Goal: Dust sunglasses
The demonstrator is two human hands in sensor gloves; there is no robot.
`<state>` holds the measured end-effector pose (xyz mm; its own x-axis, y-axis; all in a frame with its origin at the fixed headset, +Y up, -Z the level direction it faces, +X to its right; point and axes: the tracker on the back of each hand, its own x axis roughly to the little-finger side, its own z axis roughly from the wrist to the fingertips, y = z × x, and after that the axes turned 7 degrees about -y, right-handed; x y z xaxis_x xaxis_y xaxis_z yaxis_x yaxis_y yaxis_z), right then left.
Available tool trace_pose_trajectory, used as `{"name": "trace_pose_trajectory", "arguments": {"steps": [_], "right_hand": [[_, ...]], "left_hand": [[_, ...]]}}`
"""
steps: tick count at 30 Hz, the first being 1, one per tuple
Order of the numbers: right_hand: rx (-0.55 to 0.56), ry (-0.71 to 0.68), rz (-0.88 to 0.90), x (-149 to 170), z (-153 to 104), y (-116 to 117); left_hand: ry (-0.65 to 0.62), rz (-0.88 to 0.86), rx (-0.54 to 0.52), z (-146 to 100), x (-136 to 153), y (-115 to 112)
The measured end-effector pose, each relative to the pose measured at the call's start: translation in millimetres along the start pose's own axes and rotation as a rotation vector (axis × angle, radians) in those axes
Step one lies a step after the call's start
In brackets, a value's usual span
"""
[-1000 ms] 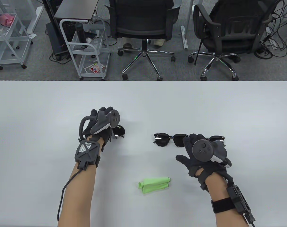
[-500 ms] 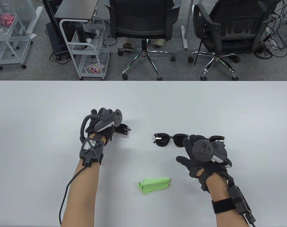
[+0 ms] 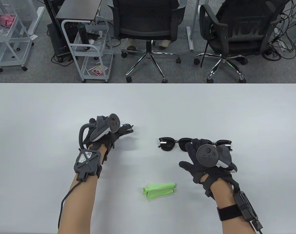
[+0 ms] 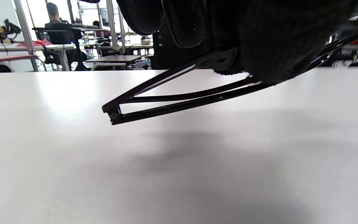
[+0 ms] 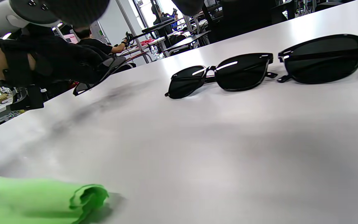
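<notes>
Your left hand (image 3: 103,132) gripped raised sunglasses (image 3: 125,128) by folded temples beneath its fingers; they could slip. Your right hand (image 3: 204,159) hovered, fingers relaxed, cloth (image 3: 159,190) untouched.

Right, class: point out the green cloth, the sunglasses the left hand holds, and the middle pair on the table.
green cloth (image 3: 159,190), table view, folded middle
held sunglasses (image 4: 179,105), left wrist view, folded arm
middle pair (image 3: 168,144), table view, lens

left hand (image 3: 103,136) left of centre, holding one pair of sunglasses (image 3: 125,128) above the table (image 3: 148,102) | two pairs (image 3: 173,143) side by side on table at right | right hand (image 3: 206,160) just before them | cloth (image 3: 159,190) nearest the person, between hands
</notes>
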<state>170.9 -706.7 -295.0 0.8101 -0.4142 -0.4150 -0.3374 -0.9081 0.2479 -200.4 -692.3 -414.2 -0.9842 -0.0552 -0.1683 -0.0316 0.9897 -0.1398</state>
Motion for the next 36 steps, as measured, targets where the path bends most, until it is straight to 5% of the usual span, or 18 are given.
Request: {"name": "trace_pose_trajectory", "arguments": {"steps": [6,15,22,27,36], "right_hand": [[0.044,-0.072,0.025,-14.7,4.1,-5.7],[0.051,-0.146,0.06,-45.1,11.8,-3.1],[0.12,-0.225,0.217,-80.5,14.8,-12.6],[0.204,-0.152,0.39,-90.7,21.4,-19.7],[0.24,-0.05,0.523,-85.6,43.7,7.2]], "left_hand": [[-0.075,-0.249,-0.128,-60.0,-8.2,44.9],[-0.11,-0.702,-0.006,-108.2,-22.0,10.5],[-0.148,-0.793,-0.034,-117.9,-39.9,10.3],[-0.145,-0.927,-0.008,-112.9,-46.7,-6.3],[-0.16,-0.861,0.006,-114.7,-67.3,-19.8]]}}
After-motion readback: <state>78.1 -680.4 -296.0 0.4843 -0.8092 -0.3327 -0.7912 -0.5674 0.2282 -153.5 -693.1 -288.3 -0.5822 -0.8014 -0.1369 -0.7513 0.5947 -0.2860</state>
